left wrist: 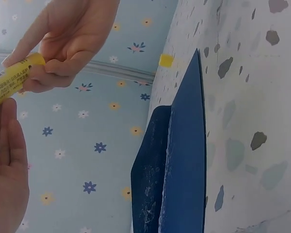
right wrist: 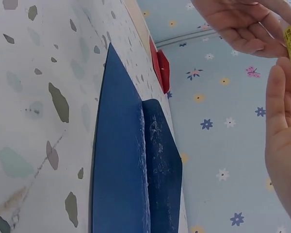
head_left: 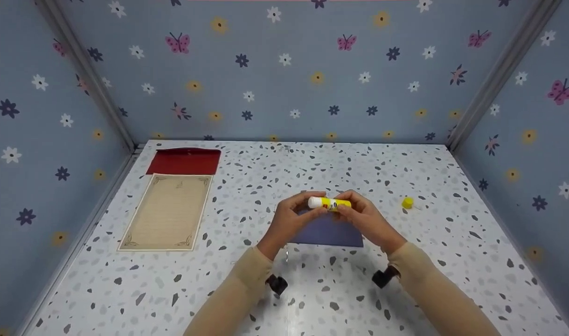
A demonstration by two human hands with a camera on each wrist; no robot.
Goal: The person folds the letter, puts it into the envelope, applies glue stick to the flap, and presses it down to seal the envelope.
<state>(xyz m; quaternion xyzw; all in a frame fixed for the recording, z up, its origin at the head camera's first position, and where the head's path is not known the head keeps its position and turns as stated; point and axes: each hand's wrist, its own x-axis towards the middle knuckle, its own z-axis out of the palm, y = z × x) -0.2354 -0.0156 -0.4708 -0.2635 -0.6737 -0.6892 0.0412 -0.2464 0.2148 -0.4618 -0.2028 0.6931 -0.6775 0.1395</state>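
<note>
A yellow glue stick with a white end (head_left: 330,204) is held level above a blue envelope (head_left: 331,231). The left hand (head_left: 289,219) has its thumb and fingers around the white end. At the yellow end, the right hand (head_left: 371,221) pinches the tube between thumb and fingers. In the left wrist view, the glue stick (left wrist: 12,80) is up at the left, with the right hand (left wrist: 75,41) on it. The envelope (right wrist: 119,145) lies on the table with its flap (right wrist: 162,165) raised, and whitish smears show on the flap.
A yellow cap (head_left: 407,203) lies on the speckled table (head_left: 452,280) to the right. At the left are a cream bordered paper sheet (head_left: 168,212) and a red envelope (head_left: 184,162) just behind it. Patterned walls (head_left: 284,70) enclose the back and sides.
</note>
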